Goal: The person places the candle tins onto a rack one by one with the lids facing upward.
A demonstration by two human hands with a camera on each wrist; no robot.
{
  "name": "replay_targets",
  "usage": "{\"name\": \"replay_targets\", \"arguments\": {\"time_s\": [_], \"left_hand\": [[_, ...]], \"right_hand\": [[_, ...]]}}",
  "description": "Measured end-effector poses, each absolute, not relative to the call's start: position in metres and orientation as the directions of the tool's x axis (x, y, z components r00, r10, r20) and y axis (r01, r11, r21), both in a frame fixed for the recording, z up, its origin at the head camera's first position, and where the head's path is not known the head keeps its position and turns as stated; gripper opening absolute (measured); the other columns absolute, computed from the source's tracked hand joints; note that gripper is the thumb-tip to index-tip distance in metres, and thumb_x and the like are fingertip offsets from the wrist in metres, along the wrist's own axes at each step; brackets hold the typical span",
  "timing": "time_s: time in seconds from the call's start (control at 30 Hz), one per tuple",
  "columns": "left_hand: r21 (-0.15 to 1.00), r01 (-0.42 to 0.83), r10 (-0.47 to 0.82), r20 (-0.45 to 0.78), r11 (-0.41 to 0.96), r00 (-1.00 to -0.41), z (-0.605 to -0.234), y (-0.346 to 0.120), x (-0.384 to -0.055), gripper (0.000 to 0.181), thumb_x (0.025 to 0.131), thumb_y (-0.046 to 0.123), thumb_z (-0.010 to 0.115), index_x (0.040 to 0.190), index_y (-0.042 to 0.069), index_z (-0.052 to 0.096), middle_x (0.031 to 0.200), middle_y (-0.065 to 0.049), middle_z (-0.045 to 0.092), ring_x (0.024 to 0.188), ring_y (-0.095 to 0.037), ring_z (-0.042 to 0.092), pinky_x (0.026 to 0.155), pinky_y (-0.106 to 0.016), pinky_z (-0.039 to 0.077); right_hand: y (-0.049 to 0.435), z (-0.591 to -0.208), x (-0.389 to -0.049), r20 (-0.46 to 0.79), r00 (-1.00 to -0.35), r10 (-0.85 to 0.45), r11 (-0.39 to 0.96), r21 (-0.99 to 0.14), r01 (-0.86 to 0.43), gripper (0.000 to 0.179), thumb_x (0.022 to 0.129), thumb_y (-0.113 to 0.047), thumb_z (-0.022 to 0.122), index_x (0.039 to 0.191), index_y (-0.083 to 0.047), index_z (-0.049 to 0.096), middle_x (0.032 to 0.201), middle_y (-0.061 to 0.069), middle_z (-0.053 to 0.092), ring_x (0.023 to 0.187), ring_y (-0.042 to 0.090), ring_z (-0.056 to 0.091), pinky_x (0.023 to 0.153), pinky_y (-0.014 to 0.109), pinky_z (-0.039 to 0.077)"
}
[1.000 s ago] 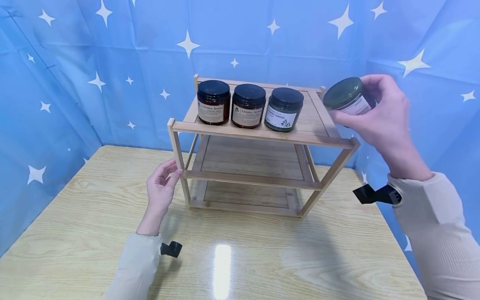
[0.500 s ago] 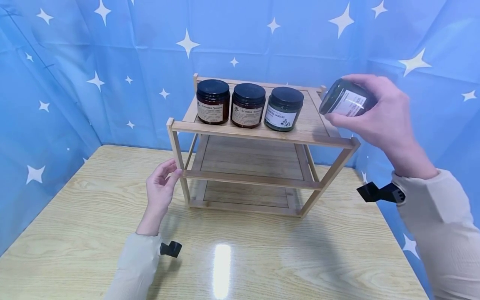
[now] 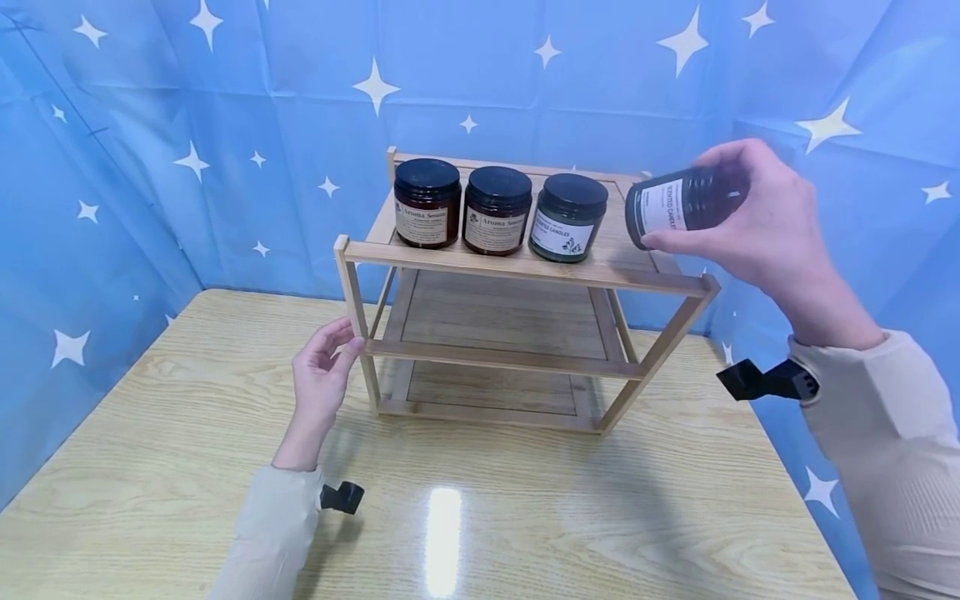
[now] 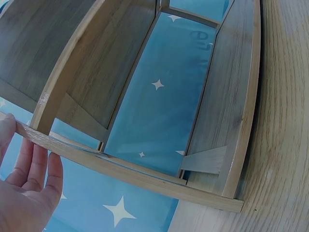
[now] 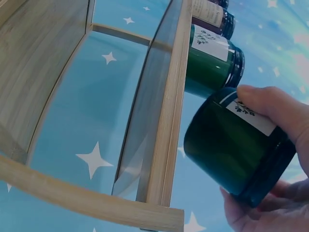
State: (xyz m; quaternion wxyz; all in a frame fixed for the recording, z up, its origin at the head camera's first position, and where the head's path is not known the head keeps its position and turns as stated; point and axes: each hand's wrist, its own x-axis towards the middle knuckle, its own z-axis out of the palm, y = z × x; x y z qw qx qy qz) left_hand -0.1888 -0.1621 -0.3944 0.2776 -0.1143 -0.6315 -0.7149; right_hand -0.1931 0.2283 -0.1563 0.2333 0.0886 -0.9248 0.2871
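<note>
My right hand grips a dark green candle jar with a white label, thumb on the near side. The jar lies tilted on its side in the air above the right end of the wooden shelf, its base to the left and its dark lid toward the palm. In the right wrist view the jar is beside the shelf's upper edge. My left hand pinches the shelf's left front post between thumb and fingers. On the top tier stand two brown candle jars and another green candle jar.
The shelf has lower tiers under the top one and stands on a light wood-grain table. A blue curtain with white stars hangs behind and at both sides. Black wrist straps sit on both sleeves.
My right hand has turned the green candle jar from base up and tilted to nearly sideways, its label now facing the head camera, and moved it slightly left. The left hand stays put.
</note>
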Motion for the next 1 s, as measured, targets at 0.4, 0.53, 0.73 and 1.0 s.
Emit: {"name": "replay_targets", "arguments": {"time_s": [0.4,0.53,0.73,1.0], "left_hand": [[0.833,0.552,-0.248,0.524,-0.052,-0.815,-0.395,-0.163,-0.19,0.026,0.088,-0.016,0.057,0.112,-0.008,0.062,0.094,0.011,0.068,0.094,-0.007,0.062,0.087,-0.021,0.05],[0.822,0.565,-0.243,0.537,-0.064,-0.808,-0.396,-0.163,-0.191,0.027,0.088,-0.016,0.056,0.112,-0.006,0.064,0.094,0.01,0.068,0.094,-0.007,0.062,0.087,-0.021,0.05],[0.823,0.564,-0.242,0.535,-0.064,-0.809,-0.395,-0.162,-0.192,0.028,0.088,-0.016,0.056,0.111,-0.004,0.065,0.094,0.011,0.068,0.094,-0.007,0.062,0.086,-0.021,0.051],[0.837,0.545,-0.252,0.516,-0.055,-0.818,-0.395,-0.162,-0.19,0.027,0.087,-0.016,0.057,0.111,-0.004,0.065,0.094,0.011,0.068,0.093,-0.007,0.062,0.086,-0.02,0.05]], "right_hand": [[0.225,-0.148,-0.204,0.37,-0.915,-0.161,0.853,-0.414,-0.317,0.084,0.063,-0.023,0.092,0.135,-0.01,0.051,0.119,0.018,0.058,0.098,0.019,0.055,0.078,0.026,0.039],[0.225,-0.146,-0.209,0.355,-0.9,-0.254,0.847,-0.368,-0.384,0.084,0.061,-0.015,0.093,0.133,-0.008,0.05,0.116,0.018,0.059,0.099,0.028,0.054,0.08,0.026,0.039],[0.228,-0.143,-0.214,0.327,-0.832,-0.449,0.817,-0.227,-0.53,0.088,0.057,-0.005,0.092,0.134,-0.005,0.05,0.114,0.016,0.058,0.095,0.026,0.054,0.079,0.028,0.042],[0.225,-0.136,-0.226,0.242,-0.798,-0.552,0.776,-0.2,-0.598,0.091,0.057,-0.006,0.092,0.136,-0.006,0.049,0.121,0.017,0.056,0.104,0.033,0.052,0.087,0.051,0.042]]}}
